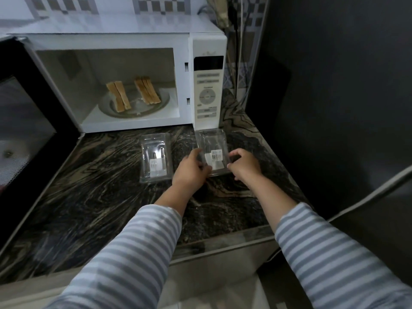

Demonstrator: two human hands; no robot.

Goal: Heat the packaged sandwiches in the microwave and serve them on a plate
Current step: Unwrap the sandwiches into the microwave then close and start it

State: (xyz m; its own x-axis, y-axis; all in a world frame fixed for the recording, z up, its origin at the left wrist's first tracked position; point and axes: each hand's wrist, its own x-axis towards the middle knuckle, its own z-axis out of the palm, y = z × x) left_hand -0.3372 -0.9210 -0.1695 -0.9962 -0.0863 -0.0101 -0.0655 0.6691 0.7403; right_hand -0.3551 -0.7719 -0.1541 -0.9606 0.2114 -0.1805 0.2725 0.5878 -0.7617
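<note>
Here both hands, left hand [192,169] and right hand [244,165], grip the clear package [213,150] on the bench [89,186], fingers curled round its sides. The sandwiches [133,94] sit on the plate [156,107] inside the open microwave [124,83].

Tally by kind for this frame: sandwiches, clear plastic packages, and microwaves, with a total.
Sandwiches: 2, one at left and one at right on the microwave's glass turntable
Clear plastic packages: 2, one lying alone on the counter, one held by the left hand and right hand
Microwaves: 1, door open
Total: 5
</note>
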